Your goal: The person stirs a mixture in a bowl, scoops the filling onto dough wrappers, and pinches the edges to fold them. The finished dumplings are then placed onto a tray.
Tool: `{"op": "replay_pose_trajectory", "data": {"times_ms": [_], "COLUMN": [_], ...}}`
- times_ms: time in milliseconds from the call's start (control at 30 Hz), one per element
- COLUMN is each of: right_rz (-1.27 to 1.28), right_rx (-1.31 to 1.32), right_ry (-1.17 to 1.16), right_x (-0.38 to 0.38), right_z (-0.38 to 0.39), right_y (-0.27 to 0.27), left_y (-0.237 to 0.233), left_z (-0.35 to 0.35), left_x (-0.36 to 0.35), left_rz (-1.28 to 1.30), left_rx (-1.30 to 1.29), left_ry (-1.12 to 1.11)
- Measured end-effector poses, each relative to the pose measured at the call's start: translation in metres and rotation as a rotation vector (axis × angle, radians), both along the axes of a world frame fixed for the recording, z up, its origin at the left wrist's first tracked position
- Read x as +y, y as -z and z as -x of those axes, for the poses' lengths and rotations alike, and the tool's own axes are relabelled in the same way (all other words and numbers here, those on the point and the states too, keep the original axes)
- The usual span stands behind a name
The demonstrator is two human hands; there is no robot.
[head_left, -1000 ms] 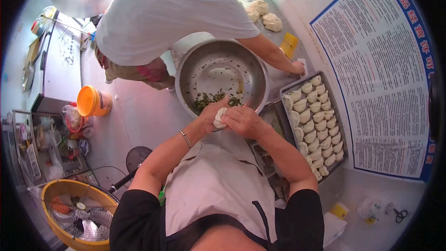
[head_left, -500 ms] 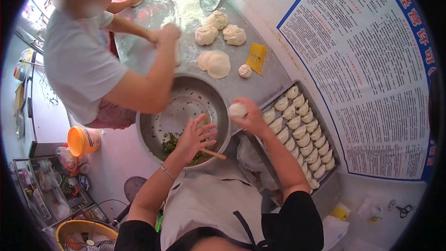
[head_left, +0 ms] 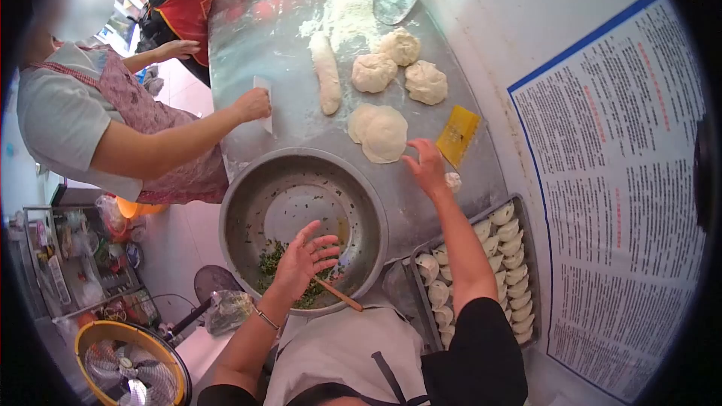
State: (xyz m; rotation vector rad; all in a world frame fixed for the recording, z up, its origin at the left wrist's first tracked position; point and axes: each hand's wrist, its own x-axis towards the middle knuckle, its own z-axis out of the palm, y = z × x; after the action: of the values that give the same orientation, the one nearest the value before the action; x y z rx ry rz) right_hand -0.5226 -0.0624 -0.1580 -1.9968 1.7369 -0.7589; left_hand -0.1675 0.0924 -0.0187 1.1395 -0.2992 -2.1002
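My left hand [head_left: 304, 262] is held palm up over the large metal bowl [head_left: 231, 214], fingers spread and nothing in it. Below it in the bowl lies chopped green filling [head_left: 272, 265], and a wooden handle [head_left: 340, 295] leans out over the near rim. My right hand [head_left: 429, 169] reaches across the steel table, thumb and fingers apart, its fingertips at the edge of the flat round dough wrappers [head_left: 380, 134]. Partly behind my right wrist sits a small pleated dough ball [head_left: 453, 182].
A tray [head_left: 535, 286] of folded dumplings stands at the right, partly under my right arm. Dough lumps [head_left: 374, 73], a dough roll [head_left: 325, 75] and a yellow packet [head_left: 458, 136] lie on the table [head_left: 289, 116]. At left, a co-worker's hand [head_left: 254, 105] holds a white scraper [head_left: 265, 124].
My right hand has let go of the white dough piece and moved forward to the wrappers. My left hand stays over the bowl. The co-worker has drawn back, and the view has shifted.
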Motion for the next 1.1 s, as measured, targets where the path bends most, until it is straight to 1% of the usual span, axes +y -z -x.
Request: {"op": "replay_pose_trajectory", "data": {"times_ms": [100,200,300,400,467,500,567,633,700,733,767,833,867,900,933,967,1000,1033,1100], "right_rz": [0.085,0.164,0.201,-0.347,-0.296,-0.265,-0.275,-0.307,-0.073,0.014,-0.098,-0.292,-0.346,-0.398,-0.448,-0.393,-0.34,-0.291,-0.384], "right_rx": [0.03,0.123,0.067,-0.732,-1.175,-1.397,-1.3,-1.087,-0.425,-0.366,-0.205,0.128,0.276,0.429,0.581,0.627,0.673,0.717,0.729], "right_ry": [0.031,-0.002,-0.025,0.376,0.303,0.262,0.021,-0.261,-0.53,-0.46,-0.466,-0.479,-0.515,-0.547,-0.572,-0.59,-0.608,-0.628,-0.51], "right_x": [-0.031,-0.044,-0.05,-0.062,-0.054,-0.048,-0.017,0.028,0.07,0.09,0.111,0.147,0.167,0.19,0.206,0.213,0.219,0.226,0.225], "right_z": [-0.063,-0.069,-0.05,-0.035,-0.041,-0.046,-0.079,-0.125,-0.166,-0.183,-0.187,-0.189,-0.2,-0.212,-0.221,-0.225,-0.228,-0.231,-0.229], "right_y": [-0.003,0.014,0.033,0.049,0.019,-0.007,-0.061,-0.104,-0.157,-0.169,-0.167,-0.159,-0.156,-0.153,-0.147,-0.132,-0.114,-0.109,-0.107], "left_y": [-0.002,-0.001,0.002,0.008,0.015,0.018,0.018,0.005,0.024,0.044,0.057,0.042,0.042,0.037,0.032,0.028,0.025,0.022,0.023], "left_z": [0.002,-0.007,-0.016,-0.023,-0.02,-0.016,-0.003,0.002,-0.005,-0.014,-0.025,-0.06,-0.082,-0.099,-0.114,-0.129,-0.143,-0.157,-0.182], "left_x": [-0.004,0.002,0.007,0.009,0.002,-0.005,-0.021,-0.039,-0.043,-0.046,-0.042,-0.025,-0.016,-0.007,0.004,0.015,0.025,0.037,0.061], "left_rz": [0.012,0.035,0.046,0.049,0.049,0.035,0.002,-0.161,0.025,0.013,0.001,-0.024,0.04,0.176,0.198,0.222,0.23,0.235,0.207], "left_rx": [-0.014,-0.02,-0.032,-0.019,-0.004,0.077,0.238,0.485,0.784,0.637,0.488,0.161,0.182,0.125,0.049,-0.026,-0.023,-0.023,0.011], "left_ry": [-0.037,-0.083,-0.104,-0.096,-0.115,-0.153,-0.229,-0.276,-0.291,-0.339,-0.382,-0.509,-0.54,-0.534,-0.551,-0.568,-0.571,-0.574,-0.571]}}
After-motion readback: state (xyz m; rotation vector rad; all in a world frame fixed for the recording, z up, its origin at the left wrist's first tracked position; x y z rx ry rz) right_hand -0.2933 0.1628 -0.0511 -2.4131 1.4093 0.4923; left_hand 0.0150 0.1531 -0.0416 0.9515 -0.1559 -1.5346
